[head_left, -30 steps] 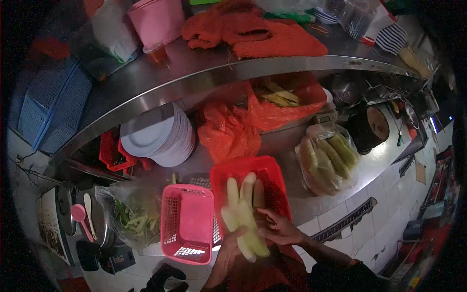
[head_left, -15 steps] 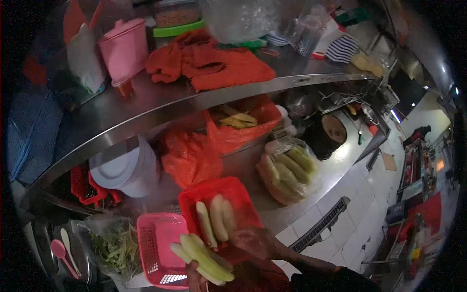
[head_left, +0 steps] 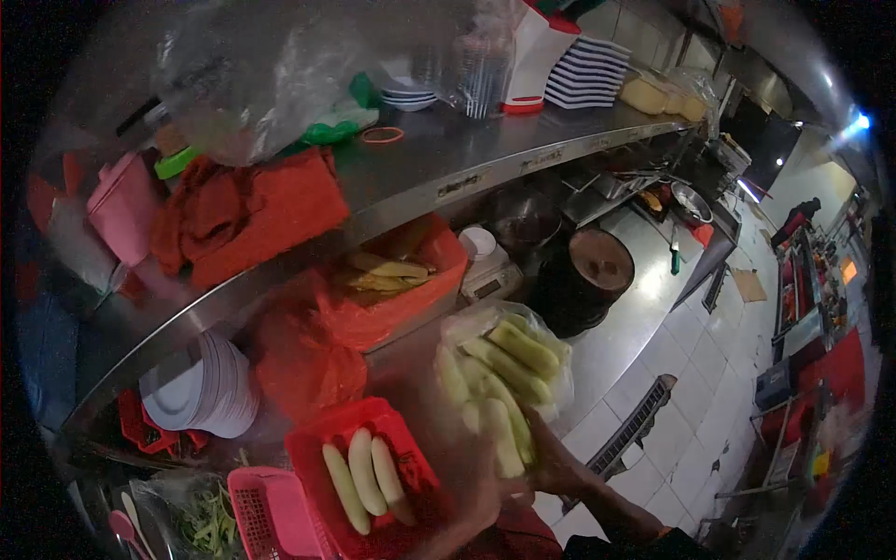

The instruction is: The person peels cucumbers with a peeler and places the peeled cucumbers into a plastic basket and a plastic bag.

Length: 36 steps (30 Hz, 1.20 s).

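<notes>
Several long pale green vegetables point(head_left: 502, 434) are bunched between my hands at the near side of the clear plastic bag point(head_left: 563, 381). My left hand point(head_left: 478, 490), smeared by motion, is closed round their lower left side. My right hand point(head_left: 549, 459) is closed against their right side, its fingertips partly hidden. More of the same vegetables point(head_left: 509, 359) fill the bag. To the left, a red basket point(head_left: 306, 446) holds three pale vegetables point(head_left: 366, 473) lying side by side.
A pink basket point(head_left: 245, 504) stands left of the red one. Stacked plates point(head_left: 201, 387), a red-lined container of peels point(head_left: 392, 289), a small scale point(head_left: 490, 275) and a dark round stack point(head_left: 597, 266) sit under the metal shelf point(head_left: 420, 182). Tiled floor point(head_left: 644, 420) lies at right.
The view has shifted right. My left hand has carried its vegetables from over the pink basket to the bag. My right hand has moved from the red basket to the bunch and closed on it.
</notes>
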### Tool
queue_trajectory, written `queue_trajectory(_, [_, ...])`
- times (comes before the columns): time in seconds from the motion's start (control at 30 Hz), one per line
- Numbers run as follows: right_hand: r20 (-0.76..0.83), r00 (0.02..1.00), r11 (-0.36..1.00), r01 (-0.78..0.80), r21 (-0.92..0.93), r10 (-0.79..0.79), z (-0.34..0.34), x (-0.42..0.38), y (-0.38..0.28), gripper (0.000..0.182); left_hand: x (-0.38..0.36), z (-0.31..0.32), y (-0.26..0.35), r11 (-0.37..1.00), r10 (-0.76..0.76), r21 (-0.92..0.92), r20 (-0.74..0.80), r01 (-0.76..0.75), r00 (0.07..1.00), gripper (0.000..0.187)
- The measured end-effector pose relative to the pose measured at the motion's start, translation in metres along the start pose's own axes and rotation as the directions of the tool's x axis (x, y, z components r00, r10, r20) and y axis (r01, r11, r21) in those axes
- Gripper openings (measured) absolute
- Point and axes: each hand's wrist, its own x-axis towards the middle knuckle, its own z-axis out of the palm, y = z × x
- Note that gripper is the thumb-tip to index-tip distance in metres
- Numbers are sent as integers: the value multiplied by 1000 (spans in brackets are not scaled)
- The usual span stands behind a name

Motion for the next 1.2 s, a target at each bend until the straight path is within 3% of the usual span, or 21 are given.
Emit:
queue_trajectory(0.03, [-17,1000,997,-17,82,19,-22,4,-4,129,-4,45,43,955,-90,-292,-98,58,991,61])
queue_trajectory(0.07, [-36,998,984,-35,172,42,-43,7,-5,128,23,45,13,998,60,38,-65,-58,996,65])
queue_trajectory(0.1, [-28,987,935,-143,324,161,-66,7,6,125,50,45,-16,916,209,357,-29,-185,977,69])
queue_trajectory(0.13, [-28,985,940,-156,302,173,-89,12,13,122,53,73,-1,955,145,286,-238,-74,960,74])
queue_trajectory(0.17, [-1,987,876,-145,461,164,-106,14,24,122,60,75,10,976,49,215,-75,-31,996,72])
queue_trajectory(0.2, [25,988,787,-137,602,153,-120,18,33,121,72,71,24,977,47,214,-98,-25,994,72])
queue_trajectory(0.23, [47,987,782,-151,605,154,-133,21,33,121,84,62,39,861,291,449,-47,-240,956,70])
queue_trajectory(0.27, [49,984,788,-168,592,173,-144,23,28,120,96,53,56,642,493,645,66,-414,867,68])
queue_trajectory(0.3, [48,980,793,-185,581,193,-154,25,24,119,108,42,75,180,539,951,120,-253,833,67])
queue_trajectory(0.33, [61,979,787,-192,587,193,-162,29,23,119,119,30,92,-341,540,940,198,-2,818,67])
queue_trajectory(0.4, [81,985,832,-174,527,155,-173,36,19,118,148,-4,102,-349,532,927,319,-140,784,58])
queue_trajectory(0.53, [117,981,928,-183,326,152,-185,48,-4,117,175,-32,139,-252,487,965,191,-72,852,33])
queue_trajectory(0.6, [220,966,984,-155,92,132,-179,54,-17,119,175,-37,156,367,550,870,82,-328,831,16])
queue_trajectory(0.67, [250,966,997,-67,-27,71,-162,67,-6,119,178,-24,161,371,585,819,159,-437,795,18])
queue_trajectory(0.73, [282,959,988,25,-150,18,-142,76,-9,120,172,-10,171,513,432,816,21,-265,902,19])
queue_trajectory(0.83, [302,951,951,153,-270,-68,-104,95,-35,115,166,-6,174,475,519,806,68,-353,852,10])
queue_trajectory(0.93, [113,982,744,-36,-667,149,-77,111,-47,111,168,-19,166,429,594,774,146,-465,791,13])
queue_trajectory(1.0, [20,996,488,-25,-873,87,-65,125,-31,108,163,-18,168,441,544,796,131,-415,829,14])
queue_trajectory(1.07, [9,988,406,-54,-912,152,-51,127,-24,103,162,-16,170,444,497,818,115,-366,860,15])
queue_trajectory(1.13, [70,971,191,115,-975,-231,-36,120,5,106,162,-14,169,444,512,808,124,-386,850,13])
queue_trajectory(1.2, [75,966,252,139,-958,-247,-38,116,-2,100,160,-13,170,454,501,800,133,-391,855,12])
